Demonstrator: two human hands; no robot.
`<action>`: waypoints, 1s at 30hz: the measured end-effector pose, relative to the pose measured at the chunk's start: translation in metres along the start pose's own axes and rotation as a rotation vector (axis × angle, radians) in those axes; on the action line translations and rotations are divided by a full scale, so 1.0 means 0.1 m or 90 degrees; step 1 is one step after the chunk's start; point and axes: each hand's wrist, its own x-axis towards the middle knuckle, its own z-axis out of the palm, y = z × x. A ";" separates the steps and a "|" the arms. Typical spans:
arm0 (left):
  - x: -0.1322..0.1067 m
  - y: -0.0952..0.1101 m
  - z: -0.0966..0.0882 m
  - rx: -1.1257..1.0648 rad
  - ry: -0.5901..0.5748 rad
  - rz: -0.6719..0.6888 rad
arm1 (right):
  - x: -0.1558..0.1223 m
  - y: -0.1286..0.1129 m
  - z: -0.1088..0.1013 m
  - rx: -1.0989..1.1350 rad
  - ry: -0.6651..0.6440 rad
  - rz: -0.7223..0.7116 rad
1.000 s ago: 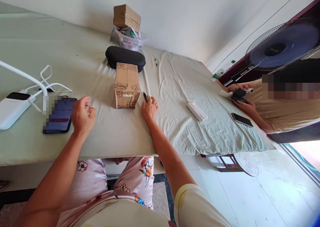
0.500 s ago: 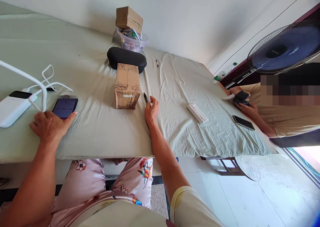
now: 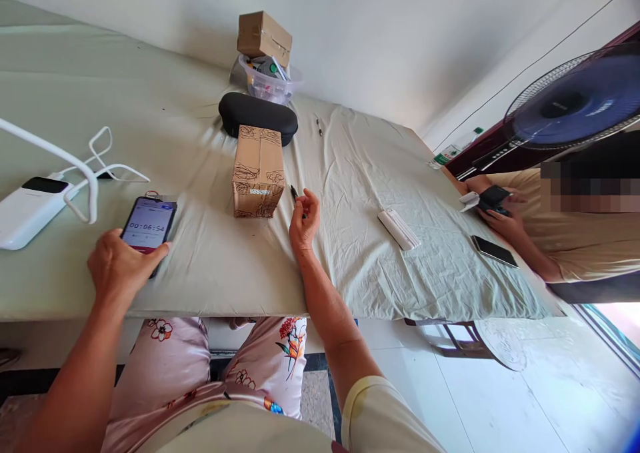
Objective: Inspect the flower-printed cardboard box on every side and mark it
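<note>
Smartphone (image 3: 149, 221), timer reading 00:06:54: lies near the surface's (image 3: 215, 276) near edge, left grip (image 3: 119, 263) closed around its lower end. Black pen (image 3: 293, 192): lies at the right grip (image 3: 305, 220), which curls loosely; whether it clasps the pen cannot be told. Scribbled cardboard box (image 3: 259, 166): stands just left of the pen, black case (image 3: 257, 113) beyond, toward the far edge.

Pale cloth (image 3: 215, 273) is spread across mid-frame: matt, fairly smooth at left, heavily creased at right. Phone (image 3: 147, 225), lower left: faced in smooth, glass-like material. Power bank (image 3: 31, 212), far left: cased in smooth white plastic, slight sheen. Box (image 3: 259, 156), centre: made of matt brown cardboard. Case (image 3: 257, 114), just above: finished in matt black. Tub (image 3: 275, 92), upper centre: translucent plastic. Trousers (image 3: 165, 366), lower left: cut from satiny printed cloth. Floor tiles (image 3: 415, 400), lower right: smooth, glossy.
</note>
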 end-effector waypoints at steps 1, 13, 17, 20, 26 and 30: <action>-0.06 0.04 0.03 -0.019 -0.002 -0.001 | -0.02 -0.04 0.00 0.039 -0.001 0.000; -0.56 0.67 0.62 -0.246 0.051 -0.028 | -0.20 -0.53 -0.03 0.353 -1.056 0.364; -0.56 0.92 0.76 -0.297 0.150 0.050 | -0.28 -0.51 0.03 0.300 -1.147 0.371; -0.56 1.05 0.85 -0.316 0.228 0.099 | -0.28 -0.47 0.03 0.282 -1.080 0.335; -0.54 1.17 0.94 -0.323 0.277 0.113 | -0.23 -0.36 0.01 0.270 -1.014 0.235; -0.55 1.18 0.94 -0.330 0.274 0.116 | -0.25 -0.35 0.02 0.277 -1.002 0.212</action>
